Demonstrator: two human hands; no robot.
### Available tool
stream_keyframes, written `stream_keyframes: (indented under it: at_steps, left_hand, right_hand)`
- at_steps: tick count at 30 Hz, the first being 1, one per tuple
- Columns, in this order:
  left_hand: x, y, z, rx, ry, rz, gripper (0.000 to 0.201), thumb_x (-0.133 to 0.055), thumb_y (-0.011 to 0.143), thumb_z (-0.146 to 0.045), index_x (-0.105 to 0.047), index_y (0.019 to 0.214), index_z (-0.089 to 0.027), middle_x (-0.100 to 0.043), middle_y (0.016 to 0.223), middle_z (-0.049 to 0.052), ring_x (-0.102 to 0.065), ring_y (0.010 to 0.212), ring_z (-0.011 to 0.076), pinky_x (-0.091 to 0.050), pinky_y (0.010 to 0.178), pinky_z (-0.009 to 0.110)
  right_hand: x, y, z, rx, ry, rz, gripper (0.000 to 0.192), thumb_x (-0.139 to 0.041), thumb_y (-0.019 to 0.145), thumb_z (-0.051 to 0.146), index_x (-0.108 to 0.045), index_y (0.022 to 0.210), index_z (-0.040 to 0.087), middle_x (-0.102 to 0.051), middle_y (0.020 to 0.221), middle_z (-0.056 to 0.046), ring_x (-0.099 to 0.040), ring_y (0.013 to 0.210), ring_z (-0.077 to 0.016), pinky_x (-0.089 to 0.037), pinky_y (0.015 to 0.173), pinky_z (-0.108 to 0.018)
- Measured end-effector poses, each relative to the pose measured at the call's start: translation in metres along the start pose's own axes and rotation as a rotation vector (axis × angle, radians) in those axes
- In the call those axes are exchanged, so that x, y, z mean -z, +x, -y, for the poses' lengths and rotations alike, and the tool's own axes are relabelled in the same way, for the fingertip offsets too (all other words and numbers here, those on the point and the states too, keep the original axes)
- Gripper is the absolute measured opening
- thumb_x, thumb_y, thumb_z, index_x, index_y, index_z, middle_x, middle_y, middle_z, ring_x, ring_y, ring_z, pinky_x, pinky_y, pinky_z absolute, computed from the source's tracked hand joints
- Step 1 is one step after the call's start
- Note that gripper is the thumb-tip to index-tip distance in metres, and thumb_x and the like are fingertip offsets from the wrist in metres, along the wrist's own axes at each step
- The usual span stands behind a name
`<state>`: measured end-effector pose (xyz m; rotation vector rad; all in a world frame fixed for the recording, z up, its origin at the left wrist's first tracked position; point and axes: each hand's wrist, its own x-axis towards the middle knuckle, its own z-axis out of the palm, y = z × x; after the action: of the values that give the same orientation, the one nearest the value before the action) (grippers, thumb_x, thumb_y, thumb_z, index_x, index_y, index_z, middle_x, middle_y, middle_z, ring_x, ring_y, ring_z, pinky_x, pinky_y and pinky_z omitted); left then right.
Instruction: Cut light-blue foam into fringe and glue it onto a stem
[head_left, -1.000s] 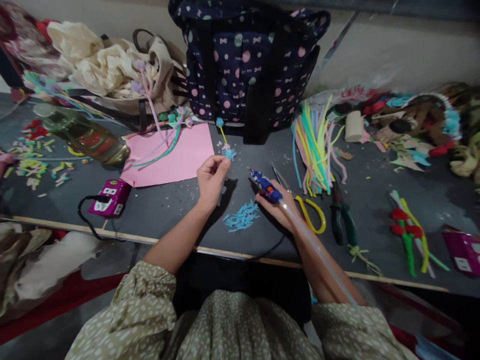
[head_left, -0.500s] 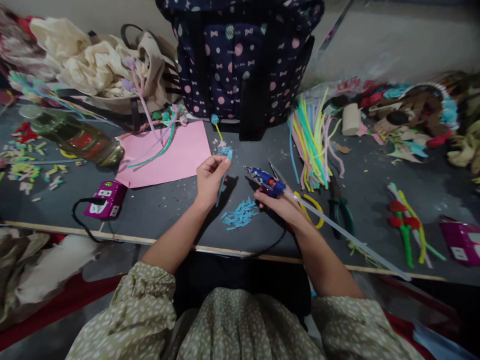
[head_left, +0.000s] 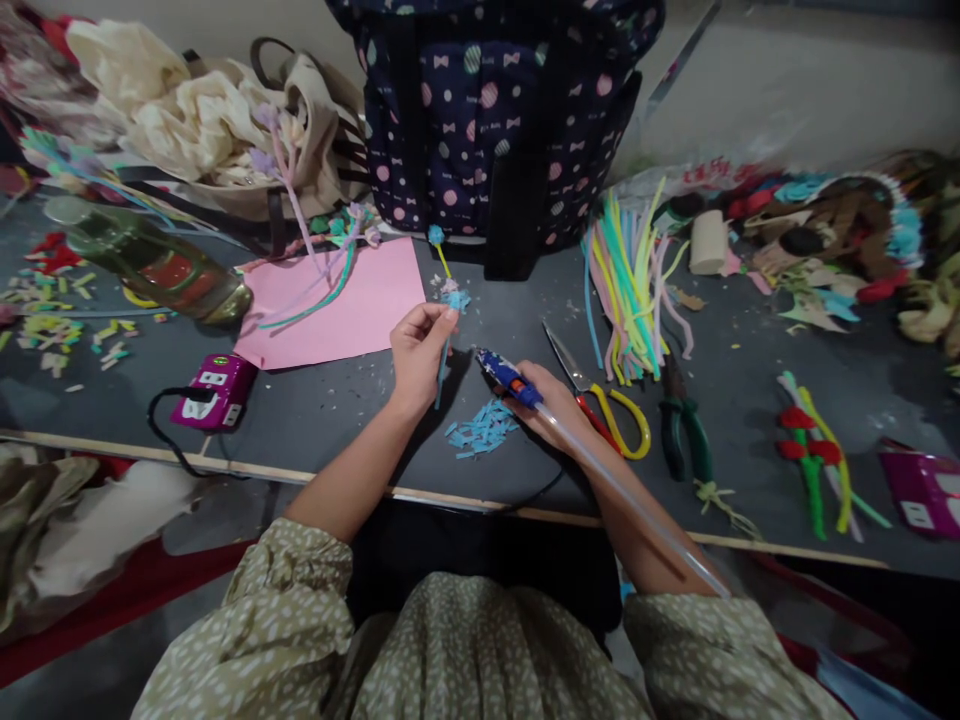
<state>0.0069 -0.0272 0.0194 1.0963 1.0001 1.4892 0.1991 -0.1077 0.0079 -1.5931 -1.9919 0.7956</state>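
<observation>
My left hand point(head_left: 421, 350) pinches a blue pipe-cleaner stem point(head_left: 442, 378), its fuzzy blue flower head point(head_left: 455, 299) showing above the fingertips. My right hand point(head_left: 546, 405) is wrapped round a blue glue gun point(head_left: 506, 374) whose nozzle points toward the left hand, a short gap away from the stem. A long clear glue stick point(head_left: 622, 480) runs out of its back along my right forearm. Between and below the hands lies a pile of short blue pieces point(head_left: 482, 430). Just beyond the flower lies a yellow stem with a blue tip point(head_left: 442, 253).
Scissors point(head_left: 600, 395) and green-handled pliers point(head_left: 684, 430) lie right of my right hand. Behind them is a bundle of coloured pipe cleaners point(head_left: 626, 290). Pink paper point(head_left: 337, 315), a bottle point(head_left: 154, 265) and a purple power socket point(head_left: 214, 392) are leftward. A dark patterned bag point(head_left: 487, 130) stands behind.
My right hand has swung the glue gun leftward and turned it, so the glue stick now lies along the forearm and the scissors show fully. My left hand stays nearly still.
</observation>
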Motion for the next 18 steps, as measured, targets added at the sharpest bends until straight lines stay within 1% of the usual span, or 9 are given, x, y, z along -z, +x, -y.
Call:
stream_keyframes:
  at_steps: [3,7,10,12,15,18]
  left_hand:
    - [0.0003,0.0006,0.0003,0.011,-0.010,0.007,0.017,-0.073,0.078,-0.036,-0.066,0.076,-0.021,-0.056,0.063,-0.001,-0.043,0.047,0.0070,-0.035,0.044,0.024]
    - [-0.0001,0.0005,-0.0006,0.019,-0.027,-0.005,0.018,-0.075,0.076,-0.037,-0.066,0.075,-0.021,-0.056,0.063,-0.001,-0.042,0.047,0.0066,-0.034,0.043,0.022]
    - [-0.0010,-0.0002,-0.0027,0.021,-0.035,-0.014,0.018,-0.075,0.076,-0.036,-0.066,0.075,-0.020,-0.056,0.063,-0.002,-0.043,0.048,0.0063,-0.035,0.044,0.021]
    - [-0.0014,-0.0011,-0.0036,0.023,-0.036,-0.015,0.017,-0.075,0.076,-0.034,-0.067,0.075,-0.019,-0.056,0.063,-0.002,-0.043,0.049,0.0063,-0.035,0.045,0.021]
    - [-0.0016,-0.0025,-0.0033,0.026,-0.032,0.000,0.016,-0.074,0.078,-0.033,-0.067,0.076,-0.019,-0.055,0.063,-0.002,-0.043,0.051,0.0064,-0.036,0.047,0.021]
    - [-0.0013,-0.0038,-0.0022,0.061,-0.011,0.038,0.016,-0.074,0.077,-0.034,-0.067,0.077,-0.020,-0.056,0.064,-0.002,-0.044,0.051,0.0064,-0.037,0.047,0.020]
  right_hand:
    - [0.0001,0.0008,0.0021,0.006,-0.066,0.035,0.016,-0.056,0.086,0.037,-0.056,0.096,0.024,-0.060,0.090,-0.004,-0.058,0.080,-0.0198,-0.041,0.070,-0.028]
    - [-0.0037,0.0027,0.0014,0.030,-0.144,0.031,0.017,-0.049,0.091,0.040,-0.054,0.092,0.024,-0.057,0.083,-0.003,-0.057,0.078,-0.0201,-0.039,0.069,-0.028]
    - [-0.0051,0.0030,-0.0021,0.051,-0.153,0.010,0.015,-0.049,0.091,0.039,-0.053,0.092,0.024,-0.059,0.082,-0.003,-0.057,0.078,-0.0203,-0.039,0.068,-0.028]
    - [-0.0043,0.0019,-0.0037,0.019,-0.100,-0.032,0.016,-0.052,0.089,0.039,-0.053,0.093,0.024,-0.059,0.079,-0.001,-0.057,0.073,-0.0195,-0.040,0.065,-0.028]
    - [-0.0008,-0.0004,-0.0014,-0.045,0.069,-0.132,0.019,-0.056,0.086,0.042,-0.053,0.094,0.026,-0.060,0.076,0.001,-0.057,0.068,-0.0184,-0.043,0.064,-0.029]
    - [0.0037,-0.0019,0.0055,-0.044,0.267,-0.270,0.018,-0.060,0.085,0.041,-0.056,0.093,0.025,-0.065,0.084,0.000,-0.062,0.077,-0.0188,-0.048,0.073,-0.032]
